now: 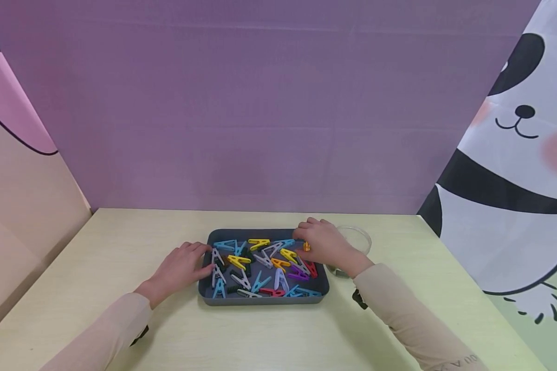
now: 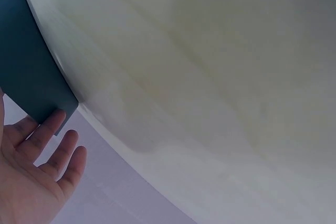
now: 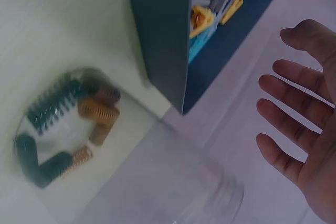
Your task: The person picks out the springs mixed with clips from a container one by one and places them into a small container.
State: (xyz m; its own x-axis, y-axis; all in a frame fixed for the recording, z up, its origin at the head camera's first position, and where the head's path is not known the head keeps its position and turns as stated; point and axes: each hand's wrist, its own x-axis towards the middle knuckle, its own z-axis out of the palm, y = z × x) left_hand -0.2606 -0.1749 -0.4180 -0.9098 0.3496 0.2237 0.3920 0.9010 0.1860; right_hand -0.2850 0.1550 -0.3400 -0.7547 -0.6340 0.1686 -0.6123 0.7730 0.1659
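A dark grey tray (image 1: 264, 302) holds many small clothespins (image 1: 280, 281) in blue, yellow, white, purple, red and orange. At its left side my left hand (image 1: 178, 270) touches the wall, fingers stretched out. In the left wrist view those fingertips lie against the tray's corner (image 2: 47, 82), and the thumb is hidden. Over the back right corner reaches my right hand (image 1: 327, 245), and a small orange item (image 1: 307, 247) shows between its thumb and fingers. In the right wrist view the right fingers (image 3: 289, 119) are spread and loosely bent, with nothing visible between them.
A clear jar (image 3: 210, 182) stands right of the tray, partly behind my right hand and wrist. Inside it lie several ridged dark green and brown pieces (image 3: 55, 106). The pale table (image 1: 144, 232) ends at a purple backdrop (image 1: 260, 129).
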